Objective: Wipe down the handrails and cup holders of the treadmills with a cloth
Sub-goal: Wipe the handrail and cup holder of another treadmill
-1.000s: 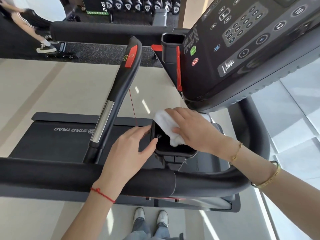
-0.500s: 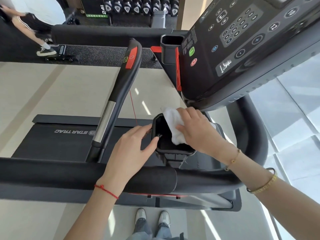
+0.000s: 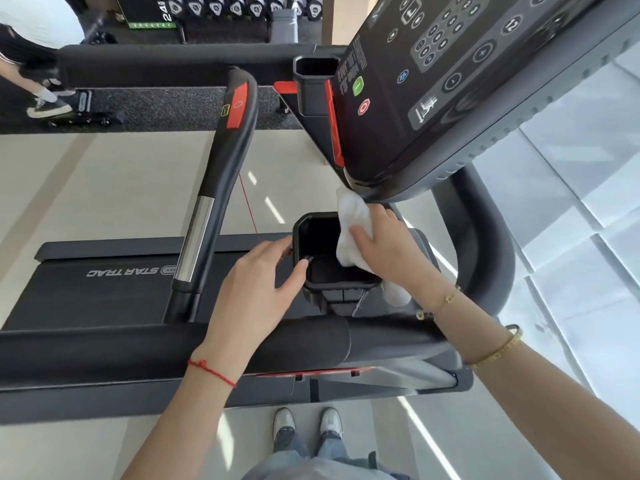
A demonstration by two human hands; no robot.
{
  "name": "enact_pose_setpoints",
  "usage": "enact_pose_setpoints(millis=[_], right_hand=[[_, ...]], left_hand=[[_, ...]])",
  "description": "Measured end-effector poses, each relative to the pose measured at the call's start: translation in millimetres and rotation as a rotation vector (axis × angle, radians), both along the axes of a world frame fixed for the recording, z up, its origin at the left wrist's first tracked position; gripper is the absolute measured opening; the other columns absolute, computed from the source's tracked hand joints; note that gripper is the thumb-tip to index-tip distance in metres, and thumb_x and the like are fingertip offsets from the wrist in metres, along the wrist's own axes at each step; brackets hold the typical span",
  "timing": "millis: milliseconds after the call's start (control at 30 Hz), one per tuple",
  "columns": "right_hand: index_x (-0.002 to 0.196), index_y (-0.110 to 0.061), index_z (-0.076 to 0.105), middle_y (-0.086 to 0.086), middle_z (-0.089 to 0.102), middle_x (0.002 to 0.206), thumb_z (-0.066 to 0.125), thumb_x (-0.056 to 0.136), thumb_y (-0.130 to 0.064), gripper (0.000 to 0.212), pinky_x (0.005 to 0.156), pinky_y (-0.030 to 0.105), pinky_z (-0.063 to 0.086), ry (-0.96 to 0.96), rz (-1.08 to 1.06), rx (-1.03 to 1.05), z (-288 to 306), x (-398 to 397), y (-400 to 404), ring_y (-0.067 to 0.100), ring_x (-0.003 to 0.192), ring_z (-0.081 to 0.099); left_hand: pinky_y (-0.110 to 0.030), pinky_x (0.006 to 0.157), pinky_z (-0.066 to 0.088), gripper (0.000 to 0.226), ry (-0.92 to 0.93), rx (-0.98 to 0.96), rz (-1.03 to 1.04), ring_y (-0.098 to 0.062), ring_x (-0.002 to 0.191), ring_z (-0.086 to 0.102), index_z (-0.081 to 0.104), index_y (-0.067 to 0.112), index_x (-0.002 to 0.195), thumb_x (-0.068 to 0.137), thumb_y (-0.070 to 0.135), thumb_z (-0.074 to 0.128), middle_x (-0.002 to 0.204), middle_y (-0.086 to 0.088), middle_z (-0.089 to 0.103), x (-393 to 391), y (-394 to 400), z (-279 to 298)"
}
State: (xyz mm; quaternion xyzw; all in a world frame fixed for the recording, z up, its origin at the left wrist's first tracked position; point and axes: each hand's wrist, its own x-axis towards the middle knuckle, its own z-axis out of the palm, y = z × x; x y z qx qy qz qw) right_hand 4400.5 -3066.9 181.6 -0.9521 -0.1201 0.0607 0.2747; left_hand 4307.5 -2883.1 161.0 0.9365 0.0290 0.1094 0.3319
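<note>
A black cup holder [image 3: 318,237] hangs under the treadmill console, its dark inside showing. My right hand [image 3: 388,247] presses a white cloth [image 3: 353,216] against the holder's right rim and wall, fingers fairly straight over it. My left hand [image 3: 259,282] steadies the holder from the left, thumb on the near-left rim and fingers along its outer wall. The padded black front handrail [image 3: 104,351] runs across below both wrists. An inner handrail [image 3: 225,161] with a red pad and a chrome sensor rises on the left.
The console [image 3: 450,81] with its buttons overhangs closely at the upper right. A second cup holder [image 3: 315,84] sits farther back. A curved rail [image 3: 485,244] wraps the right side. Another person's legs [image 3: 34,95] show at the far left, with dumbbells behind.
My right hand has slid the cloth from over the holder's middle to its right rim and up toward the console edge. My left hand has stayed on the left rim.
</note>
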Motion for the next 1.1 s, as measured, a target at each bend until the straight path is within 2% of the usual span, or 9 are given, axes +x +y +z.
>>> enact_pose_setpoints(millis=[133,267,400,500,567,700,833,933,1100], right_hand=[[0.127,0.000,0.039,0.013,0.049,0.118,0.047,0.099,-0.027,0.039,0.063,0.020,0.028,0.038,-0.045,0.069,-2.4,-28.5,-8.1,0.021,0.097,0.047],[0.102,-0.008,0.043,-0.003,0.046,0.091,0.046,0.095,-0.038,0.031,0.062,0.013,0.039,0.044,-0.034,0.177,-5.4,-55.4,-19.6,0.009,0.080,0.048],[0.122,-0.006,0.039,0.006,0.045,0.114,0.045,0.098,-0.034,0.037,0.066,0.021,0.025,-0.037,0.014,0.066,-6.6,-38.7,-14.8,0.016,0.095,0.043],[0.136,0.000,0.033,0.014,0.043,0.125,0.046,0.100,-0.027,0.047,0.075,0.015,0.023,-0.121,0.131,-0.036,-4.0,-23.5,-13.9,0.019,0.103,0.041],[0.141,0.001,0.030,0.016,0.042,0.132,0.046,0.100,-0.025,0.051,0.085,0.017,0.025,-0.164,0.214,-0.119,-0.5,-13.2,-13.7,0.025,0.115,0.042],[0.146,-0.004,0.029,0.014,0.041,0.140,0.043,0.101,-0.028,0.053,0.106,0.033,0.031,-0.254,0.344,-0.296,5.4,4.4,-5.6,0.029,0.127,0.040],[0.145,-0.009,0.032,0.009,0.046,0.137,0.042,0.101,-0.030,0.049,0.104,0.030,0.029,-0.347,0.536,-0.420,7.2,22.4,14.0,0.026,0.125,0.044],[0.142,-0.012,0.037,0.006,0.050,0.133,0.043,0.101,-0.026,0.044,0.101,0.030,0.032,-0.372,0.704,-0.406,7.0,30.9,37.6,0.024,0.120,0.047],[0.144,-0.015,0.034,0.004,0.049,0.130,0.038,0.103,-0.031,0.045,0.096,0.030,0.033,-0.396,0.680,-0.411,1.9,34.1,29.1,0.023,0.114,0.047]], left_hand=[[-0.023,0.086,0.050,0.049,0.001,0.009,-0.004,-0.006,0.102,0.061,0.054,0.030,0.137,0.092,0.048,0.050,0.111,0.011,0.064,0.4,1.5,-1.5],[-0.027,0.086,0.052,0.047,-0.002,0.003,-0.008,-0.006,0.102,0.061,0.055,0.030,0.136,0.092,0.046,0.050,0.111,0.011,0.064,0.9,1.5,-1.1],[-0.029,0.086,0.053,0.045,-0.009,0.001,-0.019,-0.007,0.100,0.061,0.056,0.028,0.135,0.093,0.044,0.052,0.108,0.011,0.064,0.0,1.4,1.2],[-0.030,0.085,0.053,0.045,-0.006,0.006,-0.018,-0.008,0.099,0.061,0.055,0.028,0.136,0.094,0.043,0.052,0.106,0.010,0.064,-0.5,0.9,2.3],[-0.030,0.085,0.053,0.045,-0.005,0.010,-0.014,-0.009,0.099,0.061,0.055,0.028,0.136,0.094,0.043,0.052,0.105,0.010,0.063,-1.3,0.4,3.1],[-0.027,0.083,0.052,0.047,-0.007,0.025,-0.008,-0.008,0.099,0.060,0.055,0.027,0.136,0.093,0.045,0.049,0.105,0.011,0.063,-1.6,-0.5,4.1],[-0.025,0.087,0.051,0.051,0.005,0.034,0.006,-0.007,0.106,0.060,0.055,0.023,0.137,0.092,0.048,0.049,0.113,0.011,0.064,-0.2,-0.2,2.3],[-0.020,0.082,0.046,0.049,0.001,0.065,0.028,-0.009,0.105,0.061,0.057,0.020,0.133,0.093,0.047,0.052,0.116,0.010,0.064,-0.1,-0.6,1.4],[-0.019,0.081,0.045,0.051,0.014,0.058,0.037,-0.007,0.104,0.060,0.057,0.022,0.134,0.092,0.050,0.049,0.113,0.012,0.064,-1.0,-1.9,2.7]])
